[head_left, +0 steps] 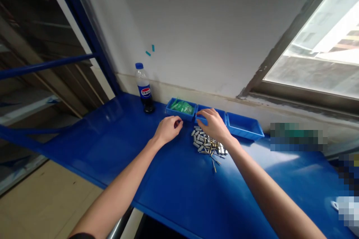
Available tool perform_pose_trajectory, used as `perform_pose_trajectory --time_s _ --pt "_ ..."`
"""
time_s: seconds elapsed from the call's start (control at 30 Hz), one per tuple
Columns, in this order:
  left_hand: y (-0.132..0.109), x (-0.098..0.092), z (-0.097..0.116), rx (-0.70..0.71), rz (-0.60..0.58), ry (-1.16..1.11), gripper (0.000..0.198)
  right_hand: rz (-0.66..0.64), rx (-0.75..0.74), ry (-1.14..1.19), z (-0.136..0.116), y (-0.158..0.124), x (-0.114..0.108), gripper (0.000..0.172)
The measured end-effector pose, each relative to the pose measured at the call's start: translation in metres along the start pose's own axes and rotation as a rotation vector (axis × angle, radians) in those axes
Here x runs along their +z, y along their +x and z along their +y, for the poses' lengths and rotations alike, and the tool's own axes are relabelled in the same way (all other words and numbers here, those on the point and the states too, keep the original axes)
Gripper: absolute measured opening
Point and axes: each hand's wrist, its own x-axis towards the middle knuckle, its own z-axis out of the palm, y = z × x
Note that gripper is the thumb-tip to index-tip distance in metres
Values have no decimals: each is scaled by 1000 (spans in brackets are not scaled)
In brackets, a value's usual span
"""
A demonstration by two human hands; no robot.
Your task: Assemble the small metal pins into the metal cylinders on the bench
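Observation:
My left hand is over the blue table, just in front of the left blue bin. Its fingers are curled together, and whatever they may hold is hidden. My right hand hovers at the front of the middle blue bin, thumb and fingers apart, with nothing visible between them. Below it lies a loose pile of grey metal cylinders mixed with thin brass-coloured pins. My right wrist covers part of this pile. A green plastic packet lies in the left bin.
A right-hand blue bin completes the row along the wall. A cola bottle with a blue cap stands to the left of the bins. The blue table has a blue metal frame at its left and a window at the right.

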Motion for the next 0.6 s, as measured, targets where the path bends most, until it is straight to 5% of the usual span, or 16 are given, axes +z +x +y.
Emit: perform_pose_trajectory --time_s 0.33,0.5,0.6 --pt "-2 -5 -12 -32 -61 94 25 -203 -27 -135 -12 60 40 9" --pt "0 2 -21 -50 11 -7 35 -30 -49 14 -13 62 30 8" --pt "2 6 -20 -217 63 -337 41 66 -82 95 -19 55 6 9"
